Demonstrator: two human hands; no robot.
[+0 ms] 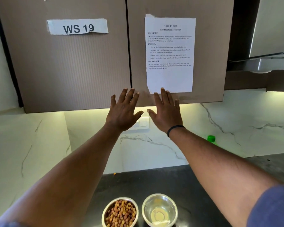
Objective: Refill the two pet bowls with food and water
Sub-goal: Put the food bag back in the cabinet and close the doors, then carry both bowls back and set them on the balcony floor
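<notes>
2 steel bowls (120,212), 2 cabinet doors (64,63), 2 taped papers (170,54), 1 green cap (211,138)

Both your arms reach forward and up, your left hand (124,112) and right hand (166,113) side by side, palms away, fingers straight and spread, holding nothing.

shiny metal bowls (160,208), matt dark counter (154,182)

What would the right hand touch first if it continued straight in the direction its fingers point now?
Probably the sheet of paper taped on the cupboard door. The right hand is open with fingers pointing up, their tips already over the sheet's bottom edge. Whether they touch it cannot be told, since depth is unclear.
</notes>
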